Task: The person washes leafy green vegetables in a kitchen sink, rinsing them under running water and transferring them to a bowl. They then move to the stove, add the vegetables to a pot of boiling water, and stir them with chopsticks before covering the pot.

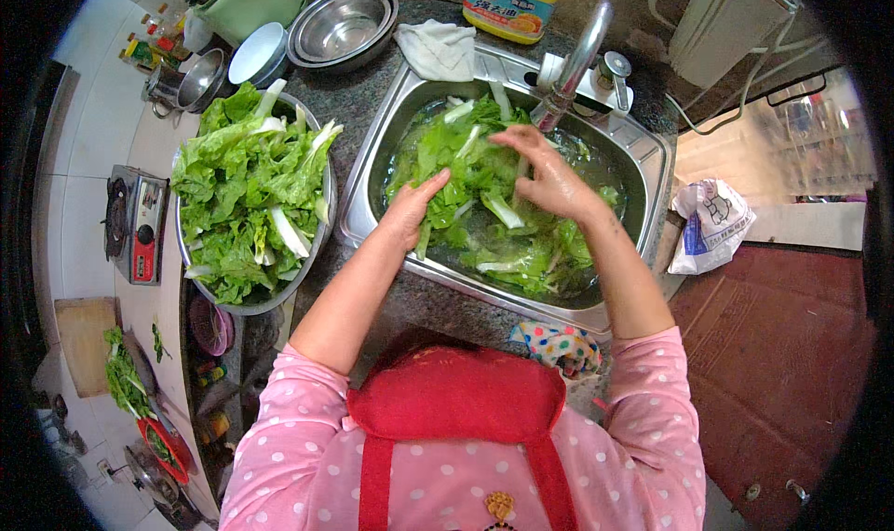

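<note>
Leafy greens [454, 147] with pale stems are heaped in the water of a stainless steel sink [360, 203]. My left hand [413, 206] holds the near left side of the heap, thumb on top and the other fingers hidden under leaves. Over the right side of the heap is my right hand [548, 178], wet, its thumb and fingers apart around the leaves; it grips nothing that I can make out. More loose leaves [524, 266] float along the sink's near side. The chrome faucet [583, 49] rises just beyond my right hand.
Left of the sink, a large metal basin [325, 241] is piled with greens [251, 182]. Behind stand nested steel bowls [342, 25], a white cloth [438, 51] and a yellow detergent jug [513, 4]. A dotted cloth [562, 349] lies at the front edge; a plastic bag [712, 227] sits right.
</note>
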`<control>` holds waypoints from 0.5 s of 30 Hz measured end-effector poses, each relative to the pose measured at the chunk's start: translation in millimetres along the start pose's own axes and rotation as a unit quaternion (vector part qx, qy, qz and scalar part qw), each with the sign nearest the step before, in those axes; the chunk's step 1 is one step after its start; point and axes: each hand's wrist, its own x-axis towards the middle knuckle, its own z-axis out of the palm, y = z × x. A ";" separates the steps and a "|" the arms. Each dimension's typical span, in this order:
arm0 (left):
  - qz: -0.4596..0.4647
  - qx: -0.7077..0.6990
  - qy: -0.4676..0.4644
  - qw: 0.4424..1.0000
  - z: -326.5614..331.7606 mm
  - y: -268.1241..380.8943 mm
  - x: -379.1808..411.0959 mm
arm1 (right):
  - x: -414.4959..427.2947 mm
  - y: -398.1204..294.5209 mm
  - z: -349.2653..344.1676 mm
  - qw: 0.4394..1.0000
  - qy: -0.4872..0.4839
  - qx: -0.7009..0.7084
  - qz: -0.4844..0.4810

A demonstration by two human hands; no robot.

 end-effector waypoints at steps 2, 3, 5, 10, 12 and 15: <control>-0.013 0.048 0.033 0.998 -18.5 2.4 -2.7 | 10.8 2.6 -11.7 0.999 -0.006 -0.041 -0.033; 0.011 0.078 0.056 0.995 -32.7 -3.5 2.5 | 16.6 1.8 -17.9 0.998 -0.007 -0.048 -0.037; 0.056 0.140 0.109 0.983 -60.0 -21.6 13.0 | 32.8 23.6 -23.0 0.996 -0.047 -0.071 -0.021; -0.084 -0.142 0.031 0.986 -32.2 -24.7 4.7 | 47.3 119.2 6.3 0.962 -0.066 -0.245 0.105; -0.183 -0.117 0.136 0.967 -28.8 -39.9 34.5 | 49.2 166.9 42.7 0.974 -0.019 -0.193 0.115; -0.196 -0.110 0.175 0.959 -9.5 -48.7 59.6 | 49.1 142.1 62.9 0.963 -0.069 -0.095 0.241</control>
